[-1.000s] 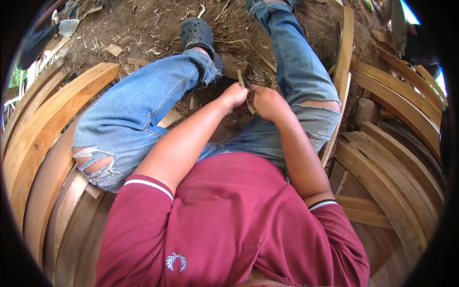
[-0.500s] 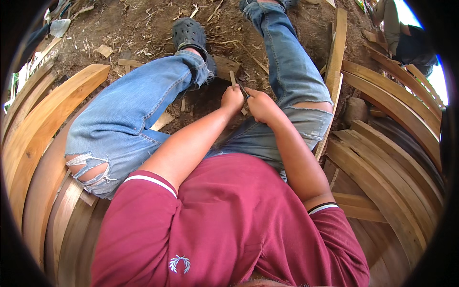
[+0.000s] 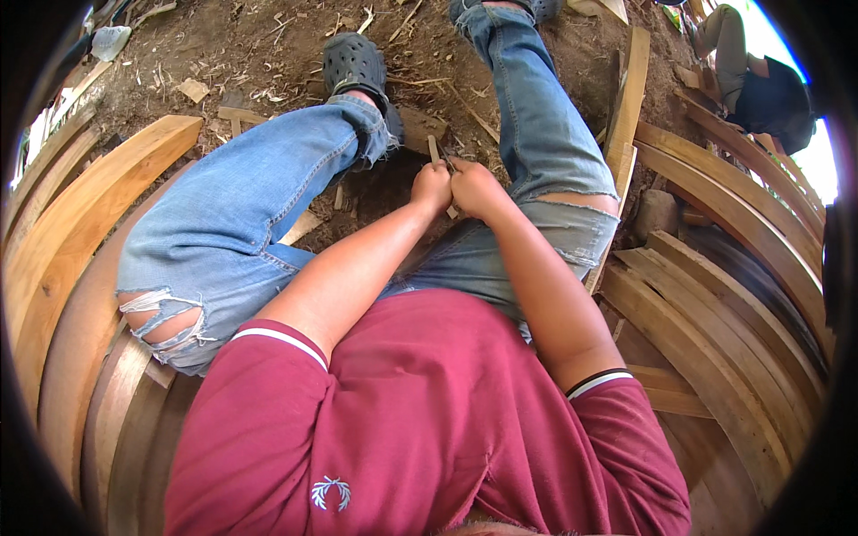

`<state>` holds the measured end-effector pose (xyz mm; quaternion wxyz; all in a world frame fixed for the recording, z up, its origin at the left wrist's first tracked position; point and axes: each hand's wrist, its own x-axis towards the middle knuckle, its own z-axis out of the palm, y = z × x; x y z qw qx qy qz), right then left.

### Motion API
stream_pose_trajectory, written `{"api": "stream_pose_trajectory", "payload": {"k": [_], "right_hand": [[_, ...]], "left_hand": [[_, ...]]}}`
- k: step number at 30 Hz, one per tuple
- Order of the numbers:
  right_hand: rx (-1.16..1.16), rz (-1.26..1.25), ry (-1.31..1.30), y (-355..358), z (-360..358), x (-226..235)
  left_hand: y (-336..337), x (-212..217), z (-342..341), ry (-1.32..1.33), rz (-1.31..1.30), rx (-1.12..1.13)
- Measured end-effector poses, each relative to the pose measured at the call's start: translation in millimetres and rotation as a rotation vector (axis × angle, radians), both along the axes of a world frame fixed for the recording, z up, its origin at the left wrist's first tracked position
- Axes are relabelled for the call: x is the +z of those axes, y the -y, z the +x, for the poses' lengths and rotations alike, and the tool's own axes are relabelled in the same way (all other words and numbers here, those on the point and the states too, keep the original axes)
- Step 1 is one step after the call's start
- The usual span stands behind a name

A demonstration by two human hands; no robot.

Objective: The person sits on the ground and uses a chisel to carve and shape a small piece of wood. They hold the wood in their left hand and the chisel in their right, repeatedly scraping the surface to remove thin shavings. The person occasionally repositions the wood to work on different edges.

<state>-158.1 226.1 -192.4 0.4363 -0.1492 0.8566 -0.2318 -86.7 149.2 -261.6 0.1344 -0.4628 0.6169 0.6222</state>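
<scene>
I see the left hand (image 3: pixel 432 186) and right hand (image 3: pixel 474 188) touching each other between the knees, fingers of both clamped together on a small wood stick (image 3: pixel 434 148) that pokes out toward 12 o'clock above the fists; a thin dark tool (image 3: pixel 447 158) sits just beside it at the right fist, and which hand grips that one I cannot tell. A black clog (image 3: pixel 356 62) rests on the dirt ground (image 3: pixel 268 45) at 11 o'clock from the hands, curved wooden planks (image 3: pixel 98 188) stack at 9 o'clock, more curved planks (image 3: pixel 715 268) at 3 o'clock, and another person (image 3: pixel 760 89) sits at 2 o'clock.
</scene>
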Motion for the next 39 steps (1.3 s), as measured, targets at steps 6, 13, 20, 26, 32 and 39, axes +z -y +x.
{"api": "stream_pose_trajectory", "payload": {"k": [6,13,20,26,32,39], "right_hand": [[-0.029,-0.015,0.064,-8.8,7.4,30.6],[-0.053,0.009,0.077,-1.7,8.4,40.2],[0.013,-0.005,-0.053,-0.3,12.6,35.0],[-0.022,-0.012,-0.043,0.4,14.6,35.5],[-0.014,0.012,-0.062,-3.0,13.9,36.5],[0.014,0.003,-0.096,-9.5,19.5,37.1]], "left_hand": [[0.4,0.1,-2.1,0.022,0.036,0.064],[3.5,21.9,-2.1,0.048,0.078,0.047],[0.6,2.8,2.0,0.036,0.08,0.07],[2.8,4.6,2.6,0.032,0.125,0.06],[-3.6,-1.6,2.9,0.037,-0.018,0.042],[-0.9,11.1,3.3,0.05,-0.048,-0.047]]}}
